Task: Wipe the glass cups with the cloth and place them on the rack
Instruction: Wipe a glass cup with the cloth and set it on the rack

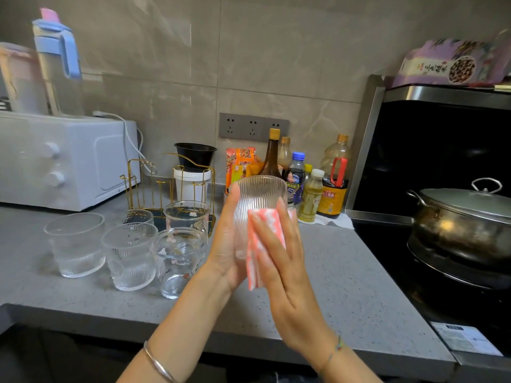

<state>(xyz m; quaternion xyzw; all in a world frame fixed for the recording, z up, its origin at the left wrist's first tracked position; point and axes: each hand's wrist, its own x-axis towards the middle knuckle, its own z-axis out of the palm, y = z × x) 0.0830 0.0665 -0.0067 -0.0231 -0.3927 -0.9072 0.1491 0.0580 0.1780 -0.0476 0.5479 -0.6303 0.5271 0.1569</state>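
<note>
Ribbed glass cup, frame centre, above the counter: our left hand clasps it, our right hand presses the cloth flat; we should turn it steadily, gripping firmly.

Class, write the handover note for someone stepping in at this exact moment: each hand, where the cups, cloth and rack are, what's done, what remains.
Left hand: holds the ribbed glass cup upright above the counter.
Right hand: presses the pink-and-white cloth against the cup's side.
Five more glass cups stand on the counter, left of the hands.
Gold wire rack: behind them, no cup on it.
Done: wiping of one cup under way.
Left: finish it, rack it, then wipe and rack the other five.
</note>
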